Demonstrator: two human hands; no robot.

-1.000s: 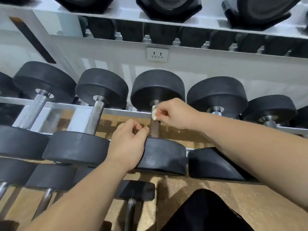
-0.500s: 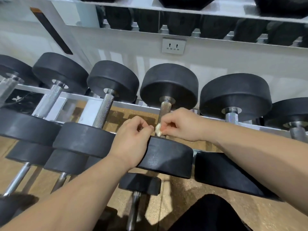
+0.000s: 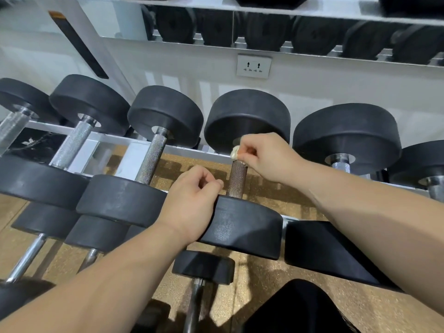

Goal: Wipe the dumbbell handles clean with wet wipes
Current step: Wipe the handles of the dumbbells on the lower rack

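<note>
A black dumbbell lies on the rack in the middle of the view, its knurled handle (image 3: 237, 179) darker and browner than its neighbours. My right hand (image 3: 262, 155) pinches a small wadded white wet wipe (image 3: 235, 153) against the far end of that handle, close to the far weight head (image 3: 247, 116). My left hand (image 3: 192, 203) rests on the near weight head (image 3: 242, 229), fingers loosely curled, holding nothing that I can see.
More dumbbells line the rack (image 3: 108, 140) on both sides; the left neighbour has a shiny handle (image 3: 152, 159). Smaller dumbbells (image 3: 204, 266) sit on a lower tier. An upper shelf (image 3: 264, 8) holds more weights. A wall socket (image 3: 254, 66) is behind. Cork-patterned floor (image 3: 288, 272) shows below.
My right hand has slid the wipe up the handle from its near end to its far end. The left hand has stayed on the near head. The camera view has shifted slightly.
</note>
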